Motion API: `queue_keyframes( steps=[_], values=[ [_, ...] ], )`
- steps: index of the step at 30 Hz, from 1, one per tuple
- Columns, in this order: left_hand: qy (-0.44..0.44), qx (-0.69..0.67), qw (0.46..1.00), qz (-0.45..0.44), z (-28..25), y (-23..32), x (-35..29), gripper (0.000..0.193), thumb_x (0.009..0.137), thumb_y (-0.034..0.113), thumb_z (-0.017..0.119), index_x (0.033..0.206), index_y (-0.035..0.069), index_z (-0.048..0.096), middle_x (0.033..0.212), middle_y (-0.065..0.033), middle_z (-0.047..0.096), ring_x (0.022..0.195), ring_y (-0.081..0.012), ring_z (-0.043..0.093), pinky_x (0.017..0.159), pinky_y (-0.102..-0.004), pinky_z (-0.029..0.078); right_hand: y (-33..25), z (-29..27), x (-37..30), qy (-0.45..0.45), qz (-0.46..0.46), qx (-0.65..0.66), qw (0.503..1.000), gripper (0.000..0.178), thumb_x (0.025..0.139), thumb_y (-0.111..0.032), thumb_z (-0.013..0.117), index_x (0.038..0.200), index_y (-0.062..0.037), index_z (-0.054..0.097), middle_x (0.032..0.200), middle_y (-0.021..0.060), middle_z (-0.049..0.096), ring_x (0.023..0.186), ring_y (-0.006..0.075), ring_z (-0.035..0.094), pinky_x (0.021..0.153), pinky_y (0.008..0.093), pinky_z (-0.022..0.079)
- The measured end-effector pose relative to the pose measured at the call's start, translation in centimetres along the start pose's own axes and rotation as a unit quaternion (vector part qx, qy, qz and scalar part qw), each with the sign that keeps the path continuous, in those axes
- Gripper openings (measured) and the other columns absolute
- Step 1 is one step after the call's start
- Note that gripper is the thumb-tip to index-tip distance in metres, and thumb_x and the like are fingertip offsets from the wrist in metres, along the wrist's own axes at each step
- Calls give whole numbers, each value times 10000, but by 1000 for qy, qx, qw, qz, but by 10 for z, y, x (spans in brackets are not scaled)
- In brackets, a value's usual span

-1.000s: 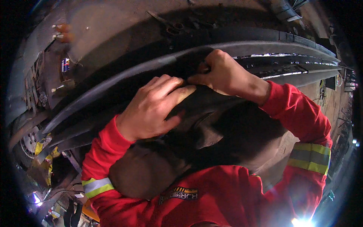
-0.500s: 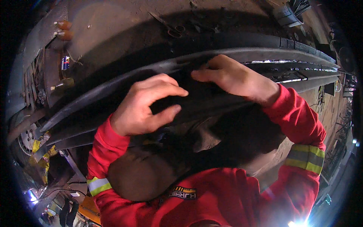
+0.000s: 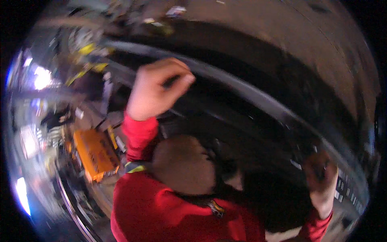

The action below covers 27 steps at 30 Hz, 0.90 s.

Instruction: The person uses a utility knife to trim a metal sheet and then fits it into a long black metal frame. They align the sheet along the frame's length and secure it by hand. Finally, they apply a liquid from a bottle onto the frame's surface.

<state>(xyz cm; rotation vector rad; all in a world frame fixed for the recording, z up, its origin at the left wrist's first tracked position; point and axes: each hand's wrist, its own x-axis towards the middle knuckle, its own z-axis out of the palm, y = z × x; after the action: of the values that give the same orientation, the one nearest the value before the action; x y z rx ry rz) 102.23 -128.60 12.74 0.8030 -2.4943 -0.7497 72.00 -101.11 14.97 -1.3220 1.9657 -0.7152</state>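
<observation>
A long dark beam [image 3: 258, 99] with a paler upper edge runs across the view, from the upper left down to the right. Over its left part hangs my left hand [image 3: 155, 90]. Its fingers are curled and the thumb meets the fingertips, with a dark gap inside the curl and nothing visible in it. My right hand [image 3: 322, 177] is far to the right, by the lower end of the beam. Shadow and motion smear hide its fingers, so I cannot make out whether it touches the beam or holds anything.
An orange box-shaped case [image 3: 96, 155] stands on the left. Yellow strips [image 3: 90, 66] lie near the beam's left end. Bright lights [image 3: 42, 78] glare at the left edge. Brown ground [image 3: 274, 24] stretches beyond the beam.
The view has swung to the left, bringing the orange case in. My hands have moved far apart, the right one toward the lower right. The left fingers have curled in to the thumb.
</observation>
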Motion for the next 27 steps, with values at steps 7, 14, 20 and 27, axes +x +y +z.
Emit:
queue_keyframes(
  steps=[7, 14, 20, 27],
  values=[
    [-57, 209, 976, -36, -11, -36, -67, 316, 866, 344, 659, 1017, 67, 661, 1021, -125, 660, 1001, -326, 612, 887, -426, 477, -15, 38, 26, -68, -250, 10, 966, 490, 663, 155, 653, 1070, -59, 483, 983, 148, 604, 930, 297, 600, 759, 407, 482],
    [-67, 317, 927, -187, -56, -108, -62, 532, 935, 516, 479, 833, 43, 701, 834, -187, 664, 870, -366, 635, 788, -457, 500, -19, 28, 33, -91, -242, -39, 965, 478, 691, 143, 632, 1101, -54, 485, 988, 180, 607, 942, 316, 607, 788, 411, 487],
    [-85, 330, 883, -322, -115, -166, -57, 653, 937, 631, 356, 1002, 92, 720, 933, -202, 677, 964, -394, 617, 854, -470, 475, -1, 26, 26, -52, -161, 13, 985, 351, 714, 102, 615, 1034, -25, 545, 999, 174, 609, 938, 323, 605, 831, 417, 471],
    [-96, 378, 829, -401, -142, -210, -56, 703, 943, 637, 326, 1036, 60, 716, 1088, -207, 657, 1071, -384, 585, 964, -413, 418, 2, 18, 28, -68, -193, -22, 979, 308, 756, 47, 615, 1040, -19, 514, 991, 161, 611, 918, 317, 600, 830, 429, 463]
  ],
)
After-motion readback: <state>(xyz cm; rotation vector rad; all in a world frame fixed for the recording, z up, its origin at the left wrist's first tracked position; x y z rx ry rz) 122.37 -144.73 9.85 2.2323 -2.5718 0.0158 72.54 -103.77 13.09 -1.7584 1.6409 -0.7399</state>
